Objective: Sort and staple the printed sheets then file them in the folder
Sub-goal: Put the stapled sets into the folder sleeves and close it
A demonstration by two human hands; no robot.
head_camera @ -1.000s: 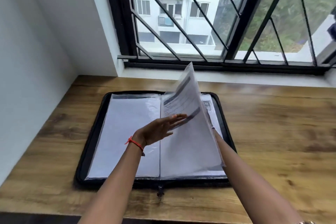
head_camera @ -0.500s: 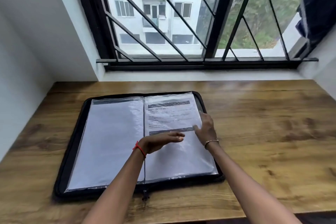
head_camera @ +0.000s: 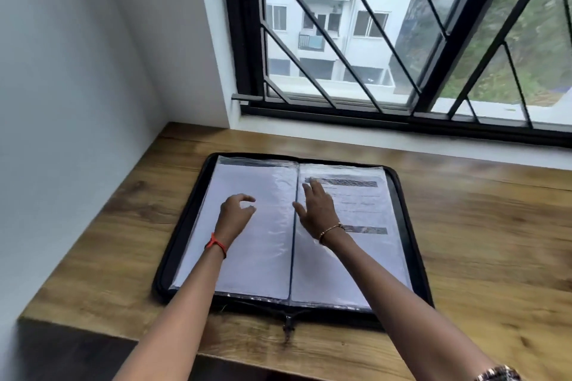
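Fingers of right hand (head_camera: 315, 210) straight and slightly spread, thumb out to the left toward the spine, palm down on the right-hand sleeve. Left hand (head_camera: 236, 213) has fingers loosely curled, thumb tip close to forefinger, nothing visibly pinched; can't tell if it touches the plastic or floats just above it.

Folder (head_camera: 410, 241), black zip type, lies open flat on the wooden table (head_camera: 479, 241), left of centre, near the wall corner. Printed sheet (head_camera: 359, 204) sits inside the right sleeve, dark header bar at the far end, partly under the right fingertips. Left sleeve (head_camera: 266, 257) shows a plain white page. Zipper pull (head_camera: 288, 326) hangs off the near edge.

Step, as a guess: filing, late in the task; sheet looks seated and the right hand is smoothing it. No stapler or loose sheets in view. Next move likely calls for lifting both hands clear, folding one half over at the spine, then running the zip.

Both forearms reach in from the near edge, wrists low, right arm angled leftward across the right page.
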